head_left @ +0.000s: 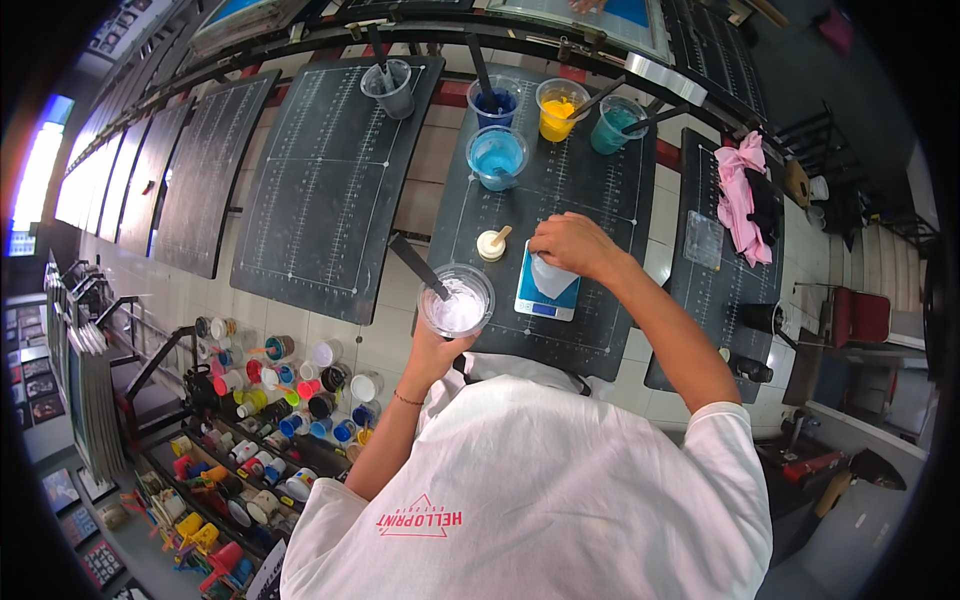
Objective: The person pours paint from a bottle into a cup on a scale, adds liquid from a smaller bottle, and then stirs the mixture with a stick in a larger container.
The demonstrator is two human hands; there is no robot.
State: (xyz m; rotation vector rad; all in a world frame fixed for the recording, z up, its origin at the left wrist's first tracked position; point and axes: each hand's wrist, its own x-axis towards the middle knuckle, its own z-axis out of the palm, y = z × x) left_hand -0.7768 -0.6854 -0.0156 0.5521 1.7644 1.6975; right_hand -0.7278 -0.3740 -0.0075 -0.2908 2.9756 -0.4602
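My left hand [441, 357] is wrapped round a clear plastic cup [484, 318] of pale pinkish-white ink [462, 306]. A black spatula [417, 266] leans out of that cup. My right hand [575, 245] is over a blue-and-white digital scale [566, 301], its fingers closed at the top of a translucent whitish plastic piece [552, 277] on the scale. Whether that piece is a cup or a sheet I cannot tell. Left of the scale sits a small round pot of cream-coloured paste [491, 246] with a wooden stick [501, 235] in it.
Further back on the dark board [591, 200] stand cups of light blue [497, 158], dark blue [494, 101], yellow [560, 109] and teal ink [619, 127]. A grey cup [388, 88] is on the board to the left. Pink cloth [741, 195] lies right; several paint jars [290, 375] fill the lower left.
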